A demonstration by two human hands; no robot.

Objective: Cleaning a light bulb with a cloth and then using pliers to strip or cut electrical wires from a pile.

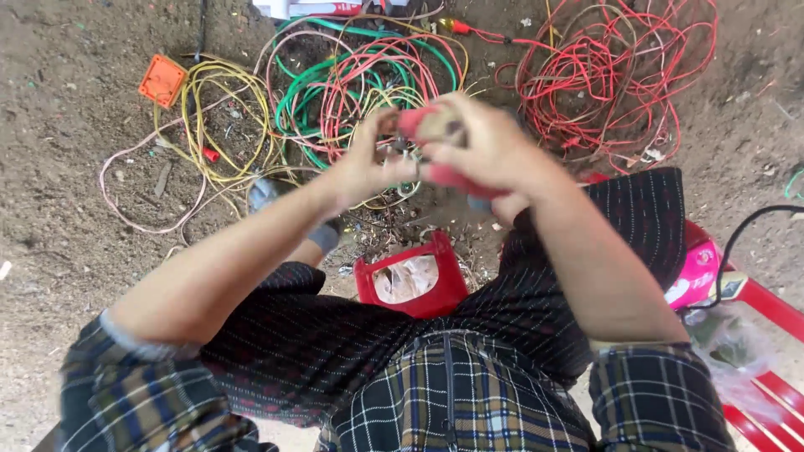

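Right hand (490, 151) closed round a red-handled tool (444, 174), probably pliers or cutters, head blurred and partly hidden by the fingers; left hand (364, 163) pinched narrow on something small and thin at the tool's tip, likely a wire end (400, 149), too blurred to tell more; both raised above the knees, over the ground, just in front of the wire heaps. Tool judged rigid and moderately heavy, handles with a grippy sleeve, best taken mid-handle as held now; wire judged light, springy, thin, slippery in its plastic coat, best pinched close to the tool's head so it does not flex away; bare strands, if any, sharp and easily bent.

Below the hands, a small red box (410, 280) between the legs, open, with pale scraps inside; bits of stripped debris (394, 230) scattered on the earth just beyond it. Farther out, a tangle of green and pink wires (335, 84), a coil of yellow wire (209, 109) to its left with an orange square box (162, 80) beside it, and a loose heap of red wire (620, 67) to the right. At the right edge, a red plastic chair (766, 310) with a black cable (737, 238) over it; bare dirt ground (67, 209) all around.
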